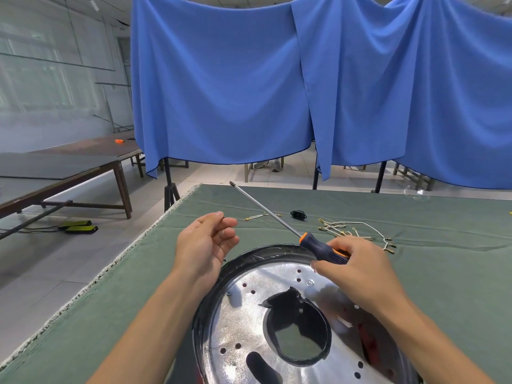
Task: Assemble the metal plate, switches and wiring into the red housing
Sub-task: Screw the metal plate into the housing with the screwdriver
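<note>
Where the worktop (443,273) lies nearest: metal plate (249,314) in its dark-rimmed housing.
Right hand (357,267): fingers grasping screwdriver (318,245) handle, tip pointing far-left.
Left hand (205,242): fingers released, loosely curled, palm up.
Farther: wiring (354,231), black switch (298,214).

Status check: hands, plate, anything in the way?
Right hand grips screwdriver, tip up and away. Left hand loosely curled, contents unclear. Metal plate seated in housing. Wiring and switch loose on table.

Blue cloth (221,87) hangs on dark stands behind a green-covered table (415,217). Long wooden tables (69,167) stand at left on a pale tiled floor (55,259), before what may be glass partitions (55,56).
</note>
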### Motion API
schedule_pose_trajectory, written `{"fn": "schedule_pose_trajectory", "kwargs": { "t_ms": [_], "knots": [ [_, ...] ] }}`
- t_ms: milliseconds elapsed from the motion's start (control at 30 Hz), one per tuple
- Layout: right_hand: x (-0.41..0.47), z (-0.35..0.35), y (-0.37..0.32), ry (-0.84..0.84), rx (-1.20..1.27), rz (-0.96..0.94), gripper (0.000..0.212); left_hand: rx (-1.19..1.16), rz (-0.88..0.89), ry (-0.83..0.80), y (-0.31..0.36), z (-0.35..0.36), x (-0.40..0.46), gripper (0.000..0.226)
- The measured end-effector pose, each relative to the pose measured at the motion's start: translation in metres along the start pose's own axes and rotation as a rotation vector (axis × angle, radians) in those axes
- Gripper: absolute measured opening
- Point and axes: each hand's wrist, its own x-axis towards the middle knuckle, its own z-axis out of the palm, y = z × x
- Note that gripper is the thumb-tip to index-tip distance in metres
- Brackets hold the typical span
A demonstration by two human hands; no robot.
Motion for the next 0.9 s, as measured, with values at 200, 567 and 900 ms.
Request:
{"fn": "schedule_pose_trajectory", "kwargs": {
  "t_ms": [200, 567, 900],
  "knots": [
    [0.000, 0.000, 0.000, -0.013, -0.009, 0.011, 0.013, -0.161, -0.119, -0.033, 0.005, 0.000, 0.001, 0.016],
    [-0.003, -0.001, -0.002, -0.051, -0.032, -0.030, 0.011, -0.266, -0.216, -0.093, 0.006, -0.004, -0.001, 0.011],
    [-0.008, -0.004, -0.001, -0.058, -0.031, -0.074, 0.013, -0.094, -0.203, 0.098, 0.006, -0.013, 0.008, 0.007]
  ]
}}
